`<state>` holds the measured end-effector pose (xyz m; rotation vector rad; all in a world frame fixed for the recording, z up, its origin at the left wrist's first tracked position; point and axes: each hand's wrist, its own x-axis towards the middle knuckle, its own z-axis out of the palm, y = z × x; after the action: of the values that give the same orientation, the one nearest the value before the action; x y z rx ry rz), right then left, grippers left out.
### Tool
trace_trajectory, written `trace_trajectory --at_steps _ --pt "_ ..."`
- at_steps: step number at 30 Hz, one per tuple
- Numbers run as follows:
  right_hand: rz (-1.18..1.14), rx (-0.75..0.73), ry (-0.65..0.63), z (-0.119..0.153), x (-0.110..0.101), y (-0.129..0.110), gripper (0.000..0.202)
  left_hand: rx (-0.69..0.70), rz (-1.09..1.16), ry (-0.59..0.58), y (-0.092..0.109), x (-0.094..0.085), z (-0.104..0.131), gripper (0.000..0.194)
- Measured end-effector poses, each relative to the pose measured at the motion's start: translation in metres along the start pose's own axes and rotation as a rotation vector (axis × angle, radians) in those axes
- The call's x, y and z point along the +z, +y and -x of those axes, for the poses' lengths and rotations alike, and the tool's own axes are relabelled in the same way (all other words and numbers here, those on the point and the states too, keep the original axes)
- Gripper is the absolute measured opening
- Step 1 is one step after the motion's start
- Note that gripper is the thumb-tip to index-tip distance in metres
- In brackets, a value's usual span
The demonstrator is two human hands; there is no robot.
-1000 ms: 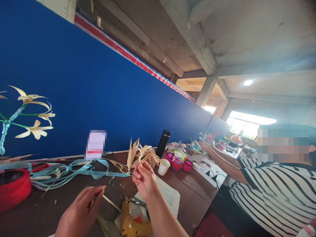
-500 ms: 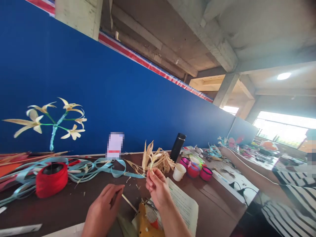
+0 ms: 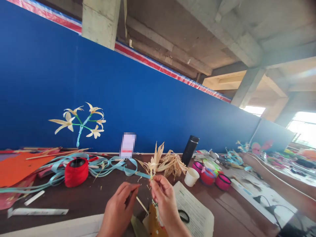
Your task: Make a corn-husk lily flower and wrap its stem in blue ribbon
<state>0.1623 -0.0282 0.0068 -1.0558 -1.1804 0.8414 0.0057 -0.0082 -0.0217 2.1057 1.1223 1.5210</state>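
My right hand (image 3: 164, 194) pinches the base of a pale dried-husk flower (image 3: 153, 163), whose petals point upward. To its left, my left hand (image 3: 120, 204) is closed, thumb and fingertips pressed together; whatever they may hold is too small to make out. A bundle of dried husks (image 3: 174, 163) lies just behind the flower. Beneath my right hand are a yellow-brown object (image 3: 155, 220), partly hidden, and a printed sheet (image 3: 197, 205) with a black ring (image 3: 184, 216) on it. A thin stick (image 3: 142, 204) lies between my hands.
A red ribbon roll (image 3: 77, 176), light blue ribbons (image 3: 106, 169) and a standing flower branch (image 3: 80, 130) are at left. Behind and right are a black bottle (image 3: 190, 149), white cup (image 3: 191, 177), pink-rimmed containers (image 3: 223, 181), a power strip (image 3: 254, 200) and another person's arms (image 3: 278, 179).
The view has swung left, so everything appears further right, and more orange paper and a white tube show at left. Both hands keep nearly the same pose, the flower still in my right hand.
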Motion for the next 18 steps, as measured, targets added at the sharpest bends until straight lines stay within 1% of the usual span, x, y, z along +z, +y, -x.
trace_trajectory --at_steps 2,6,9,11,15,18 --pt "0.078 -0.015 -0.021 0.006 0.008 -0.006 0.022 -0.024 0.038 0.025 0.006 -0.002 -0.001 0.018" --pt "0.146 -0.051 -0.060 0.015 0.019 -0.016 0.021 -0.074 0.101 0.094 0.015 -0.007 -0.003 0.019" --pt "0.190 -0.116 -0.056 0.018 0.021 -0.016 0.019 -0.112 0.154 0.090 0.020 -0.008 -0.003 0.020" --pt "0.202 -0.133 -0.064 0.019 0.020 -0.014 0.019 -0.135 0.197 0.077 0.023 -0.007 -0.003 0.020" --pt "0.170 -0.107 -0.099 0.018 0.018 -0.010 0.020 -0.184 0.290 0.073 0.028 -0.006 -0.005 0.020" --pt "0.126 -0.057 -0.141 0.018 0.018 -0.010 0.022 -0.220 0.364 0.062 0.031 -0.007 -0.008 0.019"
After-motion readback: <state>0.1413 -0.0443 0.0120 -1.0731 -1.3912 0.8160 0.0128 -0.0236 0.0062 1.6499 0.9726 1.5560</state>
